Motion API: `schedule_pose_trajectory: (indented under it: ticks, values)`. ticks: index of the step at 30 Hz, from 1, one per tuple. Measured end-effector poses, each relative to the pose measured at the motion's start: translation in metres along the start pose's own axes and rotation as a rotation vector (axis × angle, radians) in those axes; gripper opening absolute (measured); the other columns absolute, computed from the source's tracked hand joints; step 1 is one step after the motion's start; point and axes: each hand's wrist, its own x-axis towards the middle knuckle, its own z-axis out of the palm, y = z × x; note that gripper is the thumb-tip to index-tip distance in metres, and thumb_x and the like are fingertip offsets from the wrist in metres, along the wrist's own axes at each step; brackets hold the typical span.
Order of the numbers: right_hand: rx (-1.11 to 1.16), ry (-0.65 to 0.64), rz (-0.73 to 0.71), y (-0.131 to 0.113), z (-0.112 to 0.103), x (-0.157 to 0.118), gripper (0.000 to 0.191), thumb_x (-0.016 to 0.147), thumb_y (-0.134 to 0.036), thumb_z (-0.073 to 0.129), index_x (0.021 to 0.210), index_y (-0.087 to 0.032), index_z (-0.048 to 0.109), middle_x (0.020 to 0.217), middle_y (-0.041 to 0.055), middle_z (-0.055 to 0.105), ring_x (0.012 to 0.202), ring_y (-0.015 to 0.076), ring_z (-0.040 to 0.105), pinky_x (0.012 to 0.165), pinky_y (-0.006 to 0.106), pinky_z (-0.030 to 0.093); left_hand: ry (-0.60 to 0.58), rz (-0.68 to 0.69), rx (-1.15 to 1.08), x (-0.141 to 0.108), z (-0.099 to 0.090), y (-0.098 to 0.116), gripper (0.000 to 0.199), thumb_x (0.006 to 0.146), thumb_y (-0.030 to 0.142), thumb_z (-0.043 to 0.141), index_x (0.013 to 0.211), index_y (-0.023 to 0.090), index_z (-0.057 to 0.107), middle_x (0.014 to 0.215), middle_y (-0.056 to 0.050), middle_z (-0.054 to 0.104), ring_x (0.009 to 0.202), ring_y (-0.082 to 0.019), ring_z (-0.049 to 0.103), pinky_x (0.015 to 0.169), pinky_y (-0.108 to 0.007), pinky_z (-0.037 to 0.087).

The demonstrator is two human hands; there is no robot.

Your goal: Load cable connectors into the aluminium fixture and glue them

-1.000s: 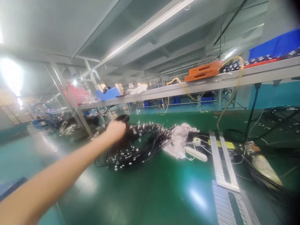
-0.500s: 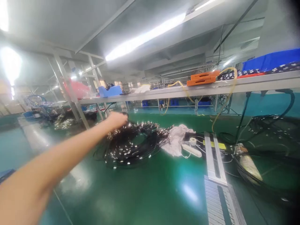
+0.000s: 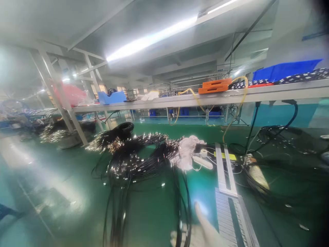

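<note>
Black cables (image 3: 178, 206) already cross the right hand (image 3: 197, 235), thumb spread apart, while a big coil (image 3: 138, 168) remains toward the table's (image 3: 154, 212) far edge.

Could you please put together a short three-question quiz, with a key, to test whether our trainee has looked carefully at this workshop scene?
1. True or false: the orange stack rests on the long shelf.
2. What colour is the floor beneath the black cables?
A) grey
B) green
C) red
3. Which of the person's hands is in view, at the cable strands near the bottom edge?

Key: 1. True. 2. B. 3. The right hand.
</note>
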Motion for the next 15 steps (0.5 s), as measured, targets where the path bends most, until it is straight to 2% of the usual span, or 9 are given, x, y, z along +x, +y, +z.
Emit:
schedule_pose_trajectory:
  ticks: [1,2,4,6,7,9,11,13,15]
  values:
    - [0.068,-0.032,0.012,-0.004,0.012,0.010,0.058,0.075,-0.075,0.066,0.078,-0.017,0.058,0.082,0.0124,0.066,0.078,0.0244,0.070,0.066,0.032,0.058,-0.004,0.029,0.044,0.001,0.012,0.006,0.032,0.094,0.039,0.064,0.123,0.025,0.061,0.125,-0.008,0.061,0.109,-0.024,0.062,0.086,-0.040,0.057]
    - [0.127,-0.003,-0.029,-0.009,0.022,0.020,0.054,0.081,-0.070,0.066,0.077,-0.016,0.056,0.080,0.0105,0.065,0.071,0.0200,0.068,0.062,0.028,0.057,-0.002,0.054,0.088,0.002,0.024,0.012,0.033,0.093,0.039,0.064,0.122,0.026,0.061,0.124,-0.007,0.062,0.109,-0.025,0.063,0.085,-0.040,0.058]
    - [0.179,0.152,-0.107,-0.022,0.036,0.035,0.041,0.089,-0.053,0.067,0.078,-0.016,0.053,0.069,0.0037,0.061,0.053,0.0100,0.060,0.052,0.018,0.050,0.017,0.090,0.161,0.004,0.040,0.023,0.032,0.094,0.040,0.063,0.121,0.023,0.062,0.122,-0.007,0.063,0.105,-0.023,0.064,0.084,-0.040,0.058]
    - [0.168,0.221,-0.167,-0.034,0.046,0.043,0.030,0.092,-0.038,0.069,0.081,-0.016,0.053,0.055,-0.0054,0.049,0.037,0.0033,0.041,0.039,0.011,0.035,0.063,0.098,0.229,0.010,0.044,0.029,0.029,0.096,0.039,0.060,0.117,0.019,0.062,0.120,-0.008,0.063,0.102,-0.022,0.064,0.088,-0.042,0.055]
    - [0.153,0.206,-0.194,-0.038,0.051,0.044,0.028,0.091,-0.035,0.072,0.082,-0.016,0.053,0.051,-0.0084,0.044,0.034,0.0019,0.033,0.036,0.010,0.027,0.096,0.093,0.261,0.015,0.042,0.029,0.028,0.096,0.038,0.059,0.115,0.017,0.063,0.119,-0.008,0.063,0.105,-0.023,0.062,0.091,-0.044,0.053]
    - [0.117,0.136,-0.255,-0.042,0.064,0.036,0.036,0.082,-0.036,0.082,0.081,-0.016,0.053,0.049,-0.0103,0.041,0.034,0.0010,0.025,0.035,0.011,0.020,0.181,0.064,0.310,0.028,0.027,0.023,0.025,0.096,0.034,0.058,0.113,0.016,0.062,0.124,-0.012,0.061,0.115,-0.027,0.057,0.100,-0.050,0.046]
    - [0.046,0.033,-0.326,-0.040,0.076,0.018,0.049,0.068,-0.046,0.092,0.083,-0.016,0.055,0.051,-0.0095,0.045,0.035,0.0010,0.026,0.035,0.013,0.021,0.287,0.005,0.322,0.044,0.002,0.010,0.027,0.095,0.032,0.059,0.116,0.014,0.061,0.132,-0.015,0.056,0.124,-0.031,0.050,0.106,-0.055,0.038]
    - [-0.061,-0.069,-0.378,-0.036,0.081,-0.008,0.060,0.061,-0.058,0.091,0.090,-0.016,0.060,0.052,-0.0085,0.048,0.035,0.0021,0.029,0.037,0.016,0.025,0.398,-0.071,0.284,0.060,-0.024,-0.005,0.031,0.096,0.034,0.058,0.120,0.015,0.059,0.137,-0.015,0.053,0.126,-0.032,0.050,0.107,-0.056,0.037]
    - [-0.107,-0.037,-0.415,-0.038,0.073,-0.036,0.060,0.063,-0.062,0.089,0.094,-0.018,0.063,0.054,-0.0058,0.051,0.039,0.0055,0.040,0.043,0.019,0.036,0.487,-0.120,0.198,0.070,-0.043,-0.014,0.032,0.095,0.036,0.061,0.120,0.016,0.060,0.133,-0.011,0.055,0.123,-0.030,0.052,0.105,-0.056,0.040]
